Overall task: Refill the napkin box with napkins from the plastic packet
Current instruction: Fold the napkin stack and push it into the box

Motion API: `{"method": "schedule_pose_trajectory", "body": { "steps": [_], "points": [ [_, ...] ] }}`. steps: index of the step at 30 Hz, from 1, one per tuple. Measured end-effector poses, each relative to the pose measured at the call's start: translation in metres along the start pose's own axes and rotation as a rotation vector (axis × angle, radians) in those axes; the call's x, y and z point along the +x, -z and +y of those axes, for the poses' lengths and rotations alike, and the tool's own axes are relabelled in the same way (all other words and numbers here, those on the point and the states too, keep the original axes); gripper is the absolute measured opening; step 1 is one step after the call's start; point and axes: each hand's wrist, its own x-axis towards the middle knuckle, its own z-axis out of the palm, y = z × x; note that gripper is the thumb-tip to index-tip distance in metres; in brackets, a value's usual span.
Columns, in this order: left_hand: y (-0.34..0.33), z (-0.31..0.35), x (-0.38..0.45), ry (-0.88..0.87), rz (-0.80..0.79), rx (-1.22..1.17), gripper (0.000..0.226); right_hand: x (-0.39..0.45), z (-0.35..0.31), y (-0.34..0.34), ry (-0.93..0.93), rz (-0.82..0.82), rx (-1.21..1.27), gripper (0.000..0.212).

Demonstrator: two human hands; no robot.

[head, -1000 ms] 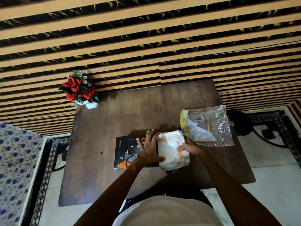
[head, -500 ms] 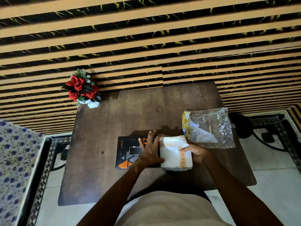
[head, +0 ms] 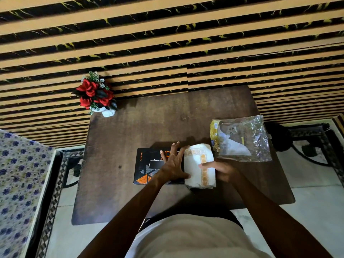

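White folded napkin stack with orange trim (head: pixel 200 165) sits on the brown wooden table (head: pixel 115 183), right hand (head: pixel 221 170) gripping it, left hand (head: pixel 174 164) splayed flat on the black-orange napkin box (head: pixel 147 165). Clear plastic packet (head: pixel 242 139) lies near. Mid-transfer; next, likely feed the stack into the box.

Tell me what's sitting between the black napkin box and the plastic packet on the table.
The stack of napkins, in the head view. It stands between the napkin box and plastic packet, with the left hand and right hand pressing its sides.

Matt wood table (head: pixel 130 138) — glossy plastic packet (head: pixel 247 140)
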Motion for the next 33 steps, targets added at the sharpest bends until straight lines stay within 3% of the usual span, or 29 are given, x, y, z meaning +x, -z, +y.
{"method": "schedule_pose_trajectory", "body": {
  "steps": [4,11,19,27,33],
  "points": [
    [0.001,0.000,0.000,-0.015,-0.024,0.063,0.123,0.002,0.006,-0.001,-0.038,0.024,-0.016,0.031],
    [0.010,-0.001,-0.006,-0.036,-0.077,0.036,0.129,0.001,0.025,-0.008,0.012,0.059,0.239,0.022],
    [0.026,-0.008,-0.016,-0.183,-0.174,0.292,0.137,0.002,0.033,-0.013,0.101,0.078,0.413,0.030],
    [0.024,-0.011,-0.019,-0.169,-0.158,0.273,0.141,-0.002,0.030,-0.017,0.016,0.044,0.227,0.018],
    [0.024,-0.011,-0.021,-0.176,-0.152,0.267,0.141,-0.003,0.037,-0.011,0.079,0.081,0.511,0.013]
  ]
}}
